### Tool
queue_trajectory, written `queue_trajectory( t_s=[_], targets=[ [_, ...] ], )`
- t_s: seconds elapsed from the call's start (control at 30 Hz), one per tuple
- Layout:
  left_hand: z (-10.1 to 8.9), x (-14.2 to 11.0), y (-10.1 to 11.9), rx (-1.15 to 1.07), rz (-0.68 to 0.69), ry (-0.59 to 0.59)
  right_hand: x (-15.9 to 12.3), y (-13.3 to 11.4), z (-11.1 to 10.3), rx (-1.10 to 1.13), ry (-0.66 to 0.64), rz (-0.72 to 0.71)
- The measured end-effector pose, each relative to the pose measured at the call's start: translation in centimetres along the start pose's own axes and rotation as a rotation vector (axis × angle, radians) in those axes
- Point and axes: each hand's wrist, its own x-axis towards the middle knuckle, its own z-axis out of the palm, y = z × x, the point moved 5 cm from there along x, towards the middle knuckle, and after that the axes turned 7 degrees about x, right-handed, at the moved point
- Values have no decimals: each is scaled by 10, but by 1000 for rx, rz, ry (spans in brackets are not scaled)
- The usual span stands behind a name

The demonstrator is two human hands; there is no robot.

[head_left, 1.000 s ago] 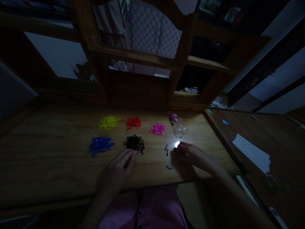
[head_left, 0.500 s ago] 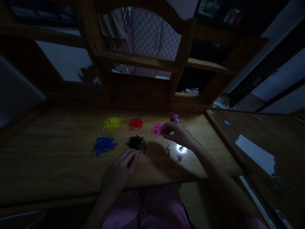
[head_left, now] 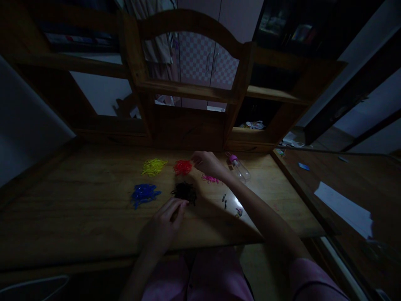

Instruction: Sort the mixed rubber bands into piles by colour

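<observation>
My left hand (head_left: 167,217) is closed in a pinch at the near edge of a pile of black rubber bands (head_left: 184,191); whatever is between the fingertips is too small to make out. My right hand (head_left: 209,162) reaches to the right edge of a pile of red rubber bands (head_left: 183,167), its fingers drawn together and their tips partly hidden. Below its wrist lie pink rubber bands (head_left: 210,179). Farther left are a yellow pile (head_left: 154,167) and a blue pile (head_left: 145,194).
A transparent bottle with a pink cap (head_left: 240,168) lies right of my right hand. Several small loose pieces (head_left: 238,212) lie beside a bright light spot. Wooden shelving (head_left: 188,125) backs the desk. White paper (head_left: 344,209) rests on the surface at right.
My right hand has moved left and away from me, from the pink bands to the red ones. My left hand stays pinched by the black pile. The view has shifted slightly.
</observation>
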Motion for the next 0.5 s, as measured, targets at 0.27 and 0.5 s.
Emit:
queue_trajectory(
  t_s=[0.27, 0.5],
  targets=[
    [0, -1, 4, -1, -4, -44, -105, 11, -20, -81, -299, -44],
    [0, -1, 6, -15, 10, -66, -143, 16, -5, -184, -394, 77]
  ],
)
